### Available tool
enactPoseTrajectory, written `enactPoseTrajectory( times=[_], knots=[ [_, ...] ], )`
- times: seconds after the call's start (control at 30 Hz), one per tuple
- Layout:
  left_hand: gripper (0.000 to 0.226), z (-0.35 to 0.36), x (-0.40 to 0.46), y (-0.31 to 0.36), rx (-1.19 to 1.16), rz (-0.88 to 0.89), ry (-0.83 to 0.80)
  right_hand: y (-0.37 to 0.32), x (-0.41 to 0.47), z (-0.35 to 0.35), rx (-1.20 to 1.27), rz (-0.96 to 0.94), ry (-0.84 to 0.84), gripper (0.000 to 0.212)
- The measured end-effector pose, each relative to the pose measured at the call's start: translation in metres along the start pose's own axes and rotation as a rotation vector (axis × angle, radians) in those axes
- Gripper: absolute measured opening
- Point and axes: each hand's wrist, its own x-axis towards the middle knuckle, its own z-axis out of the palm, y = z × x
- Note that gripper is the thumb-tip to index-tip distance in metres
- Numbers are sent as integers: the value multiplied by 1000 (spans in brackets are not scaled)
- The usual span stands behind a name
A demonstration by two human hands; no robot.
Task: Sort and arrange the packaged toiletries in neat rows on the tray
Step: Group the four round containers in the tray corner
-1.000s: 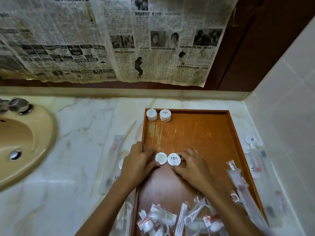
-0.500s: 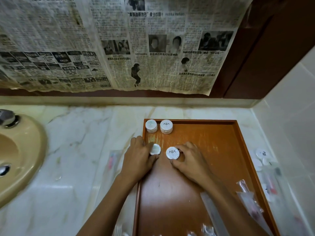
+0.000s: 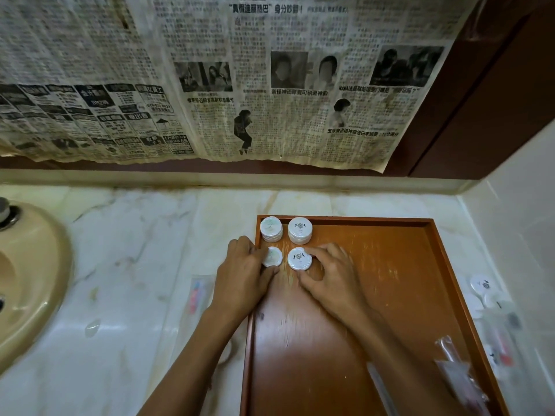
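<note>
Soap discs sit in the wooden tray's (image 3: 390,222) upper-left corner: two stacks (image 3: 285,229) behind, and in front one disc (image 3: 272,256) pinched by the left hand (image 3: 243,274), another (image 3: 298,258) by the right hand (image 3: 330,277). Marble bench (image 3: 144,265) lies around.

Marble counter (image 3: 135,265): tray (image 3: 444,265) at 5 o'clock, sink (image 3: 33,280) at 9, wrapped packets (image 3: 196,295) left of tray, round soaps (image 3: 483,285) at 3

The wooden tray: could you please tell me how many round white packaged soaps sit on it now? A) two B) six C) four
C: two stacked round white soaps stand at the orange-brown wooden tray's far left corner, and each hand holds one more just in front.
</note>
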Motion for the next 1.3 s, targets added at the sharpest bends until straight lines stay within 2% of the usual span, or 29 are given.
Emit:
enactPoseTrajectory(
  times=[0.2, 0.6, 0.83, 1.3],
  knots=[
    [30, 0, -1, -1, -52, -8, 30, 2, -7, 6, -50, -38, 86, 40],
    [32, 5, -4, -1, -139, -44, 73, 3, -6, 9, -98, -57, 86, 39],
    [23, 8, -6, 1, -140, -60, 123, 4, -6, 11, -104, -61, 87, 39],
    [28, 10, -6, 1, -167, -57, 156, 5, -6, 13, -116, -67, 109, 39]
  ],
)
